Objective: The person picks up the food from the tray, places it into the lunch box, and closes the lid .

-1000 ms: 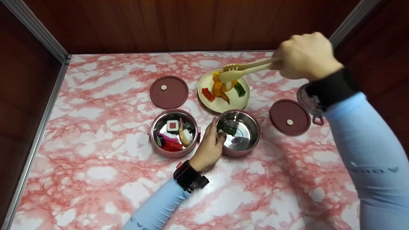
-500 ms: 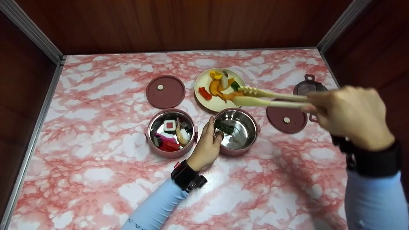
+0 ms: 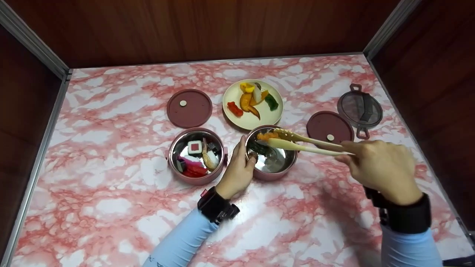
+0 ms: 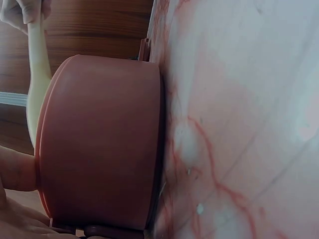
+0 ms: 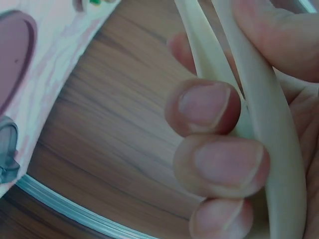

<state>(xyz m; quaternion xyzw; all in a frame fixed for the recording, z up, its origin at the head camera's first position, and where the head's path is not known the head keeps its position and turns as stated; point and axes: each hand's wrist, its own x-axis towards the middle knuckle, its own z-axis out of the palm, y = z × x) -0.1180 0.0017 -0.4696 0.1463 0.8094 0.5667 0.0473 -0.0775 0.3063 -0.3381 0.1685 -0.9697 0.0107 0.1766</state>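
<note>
My right hand grips pale yellow food tongs; in the right wrist view its fingers curl round both arms. An orange food piece sits between the tong heads, within the rim of the right pink steel-lined pot. Dark green food lies inside that pot on its left. My left hand holds the pot's left side, thumb over the rim and fingers along the outside wall. The left wrist view has the pot's outer wall close up, standing on the table.
A second pink pot at left contains a sushi roll, a shrimp and red pieces. Behind stands a cream plate with peppers and other food. Two maroon lids and a clear lid lie on the marbled table.
The tongs went from the plate, out to the right, then forward and left over the right pot, carrying the orange piece. The left hand has stayed on the pot.
</note>
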